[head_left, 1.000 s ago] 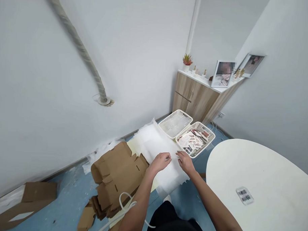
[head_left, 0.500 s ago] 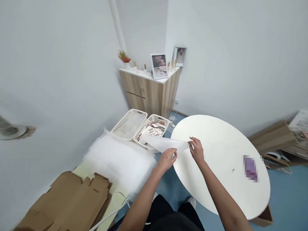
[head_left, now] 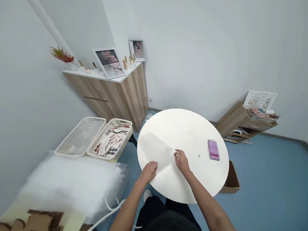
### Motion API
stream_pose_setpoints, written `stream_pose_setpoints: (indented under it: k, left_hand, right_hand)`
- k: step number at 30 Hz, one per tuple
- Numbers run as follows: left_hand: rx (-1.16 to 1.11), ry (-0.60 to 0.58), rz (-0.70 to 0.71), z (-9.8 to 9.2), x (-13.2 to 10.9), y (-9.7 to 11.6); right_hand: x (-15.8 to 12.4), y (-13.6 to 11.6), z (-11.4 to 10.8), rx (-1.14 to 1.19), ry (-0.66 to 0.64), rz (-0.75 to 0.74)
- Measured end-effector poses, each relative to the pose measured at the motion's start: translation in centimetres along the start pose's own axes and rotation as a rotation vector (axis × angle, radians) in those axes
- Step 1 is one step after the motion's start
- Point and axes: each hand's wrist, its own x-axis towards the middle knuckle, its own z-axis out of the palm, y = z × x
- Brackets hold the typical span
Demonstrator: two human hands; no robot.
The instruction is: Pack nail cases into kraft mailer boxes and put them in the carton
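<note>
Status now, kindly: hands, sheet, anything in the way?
Right hand pinching translucent sheet; left hand at its near edge, grip unclear. Sheet over round white table. Purple item at right, seemingly not obstructing.

Bright diffuse light, blurry left side

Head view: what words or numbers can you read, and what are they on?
None can be read.
White chart: tiny marks, too small.
Cards in the right-hand basket: too small and blurred.
Purple item: pixelated, so any words are hidden.
</note>
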Motion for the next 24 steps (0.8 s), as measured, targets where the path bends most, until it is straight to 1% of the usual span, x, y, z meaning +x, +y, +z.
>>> stream_pose_setpoints:
  k: [2, 5, 8, 10, 12, 15, 18, 21, 24]
  left_hand:
    - [0.038, -0.011, -0.017, 0.8, -0.7, -1.2]
    - [0.081, -0.044, -0.097, 1.5, -1.4, -3.5]
    - [0.056, -0.072, -0.133, 1.6, -1.6, -5.4]
    - [0.044, -0.076, -0.119, 1.6, -1.5, -6.1]
    - [0.049, -0.068, -0.104, 1.7, -1.4, -6.2]
    - [0.077, -0.059, -0.111, 2.1, -1.4, -6.0]
    - [0.097, -0.064, -0.128, 2.5, -1.4, -5.8]
    - [0.104, -0.077, -0.138, 2.8, -1.0, -5.5]
    - [0.121, -0.112, -0.138, 3.1, 0.1, -5.0]
  right_hand:
    - [-0.5, 0.4, 1.5, 0.001, -0.036, 0.030]
    - [-0.8, 1.2, 4.1, -0.030, -0.086, 0.116]
    - [-0.7, 2.1, 6.5, -0.099, -0.219, 0.197]
    - [-0.3, 2.5, 7.6, -0.130, -0.316, 0.258]
    - [0.5, 2.7, 8.3, -0.133, -0.361, 0.294]
    - [1.8, 2.8, 8.8, -0.119, -0.351, 0.268]
    - [2.8, 3.0, 8.7, -0.118, -0.324, 0.219]
    - [3.1, 3.8, 8.1, -0.137, -0.252, 0.188]
    - [2.7, 5.3, 6.8, -0.168, -0.162, 0.176]
